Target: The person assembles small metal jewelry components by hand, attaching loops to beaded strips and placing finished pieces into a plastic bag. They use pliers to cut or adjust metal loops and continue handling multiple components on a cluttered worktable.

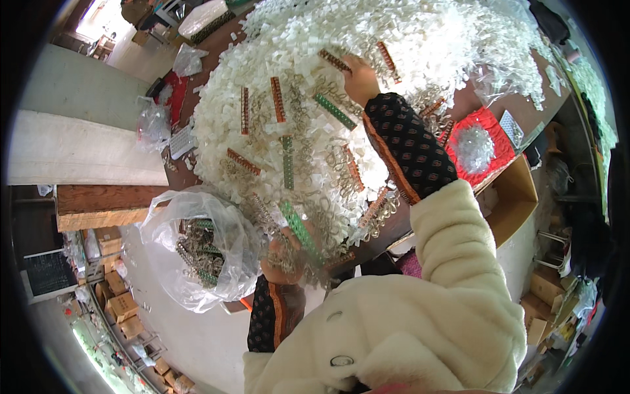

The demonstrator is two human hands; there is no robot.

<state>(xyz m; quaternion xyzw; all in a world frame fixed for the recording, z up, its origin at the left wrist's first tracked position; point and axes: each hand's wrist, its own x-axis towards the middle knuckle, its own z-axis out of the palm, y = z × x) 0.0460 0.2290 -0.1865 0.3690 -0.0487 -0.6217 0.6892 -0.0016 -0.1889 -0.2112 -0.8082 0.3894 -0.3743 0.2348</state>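
A big heap of small white plastic pieces [420,39] covers the table. Brown strips [277,98] and green strips [335,111] hung with metal rings lie scattered on it. My right hand [359,79] reaches far into the heap, resting beside a brown strip [335,60]; its fingers are hidden among the pieces. My left hand [283,255] is at the table's near edge, blurred, closed on a green strip of rings [298,230]. Both forearms wear dark patterned sleeve covers over a cream fleece jacket.
A clear plastic bag [220,230] holding more ring strips hangs open at the table's near left. A red tray [492,125] with clear plastic bits and an open cardboard box [515,197] stand at the right. Small bags [154,125] lie at the left edge; boxes sit on the floor.
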